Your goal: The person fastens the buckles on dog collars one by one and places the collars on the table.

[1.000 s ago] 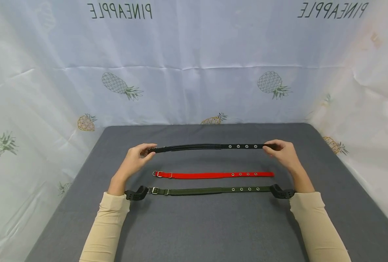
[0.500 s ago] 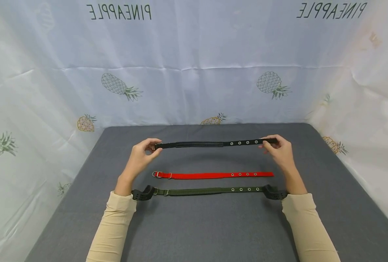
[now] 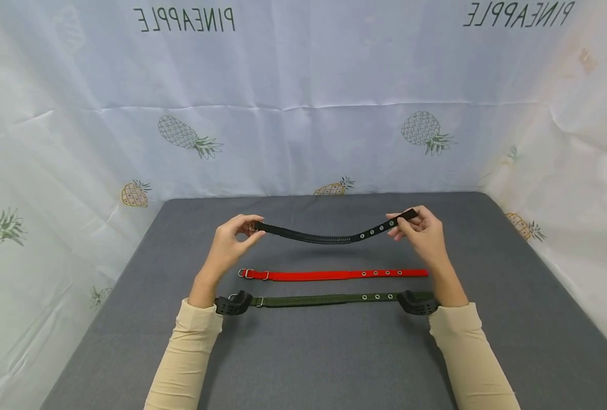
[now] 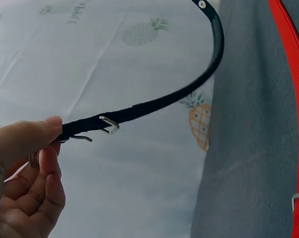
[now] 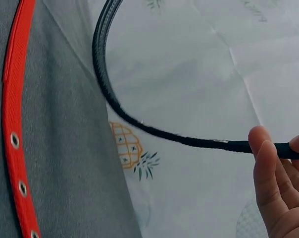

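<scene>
A black dog collar (image 3: 324,240) hangs between my two hands above the table, sagging in a shallow curve. My left hand (image 3: 229,242) pinches its hardware end between thumb and fingers; the metal buckle (image 4: 110,126) sits just past the fingertips in the left wrist view. Its plain tip, beyond the row of metal eyelets, is pinched by my right hand (image 3: 426,234), which holds it somewhat higher. Below, a red dog collar (image 3: 314,276) lies straight on the table. Nearer to me and parallel to it is a dark green dog collar (image 3: 303,300), its ends partly hidden by the wrist mounts.
The grey table (image 3: 324,359) meets a white pineapple-print cloth (image 3: 293,148) at its back and sides. Black camera mounts stick inward from the wrists, the left mount (image 3: 234,303) and the right mount (image 3: 417,303) passing over the green collar's ends.
Both hands have lifted the black collar higher off the table and come closer together. The collar has gone from nearly straight to sagging, with its right end raised. The red and green collars have stayed put.
</scene>
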Motion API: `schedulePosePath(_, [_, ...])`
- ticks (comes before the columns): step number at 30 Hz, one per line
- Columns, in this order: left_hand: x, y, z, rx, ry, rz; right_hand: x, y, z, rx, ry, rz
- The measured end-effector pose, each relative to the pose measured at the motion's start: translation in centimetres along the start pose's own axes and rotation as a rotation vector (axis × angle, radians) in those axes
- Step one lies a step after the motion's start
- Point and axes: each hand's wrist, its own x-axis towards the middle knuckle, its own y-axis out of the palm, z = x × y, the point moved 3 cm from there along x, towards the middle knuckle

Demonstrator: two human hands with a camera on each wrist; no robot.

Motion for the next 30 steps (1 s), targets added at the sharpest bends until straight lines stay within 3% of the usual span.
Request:
schedulePosePath(8, [0.3, 0.8, -0.8, -0.294, -0.082, 0.048, -0.1, 1.5, 0.8, 0.055, -0.026, 0.062])
schedulePosePath(12, [0.2, 1.3, -1.4, -0.317, -0.091, 0.076, -0.1, 2.2, 1.2, 0.006, -0.043, 0.121])
schedulePosePath(18, [0.1, 2.4, -2.6, -0.327, -0.024, 0.095, -0.3, 3.5, 1.8, -0.089, -0.041, 0.187])
schedulePosePath(30, [0.0, 4.3, -4.8, -0.452, 0.055, 0.079, -0.9, 5.6, 2.7, -0.171, 0.058, 0.253])
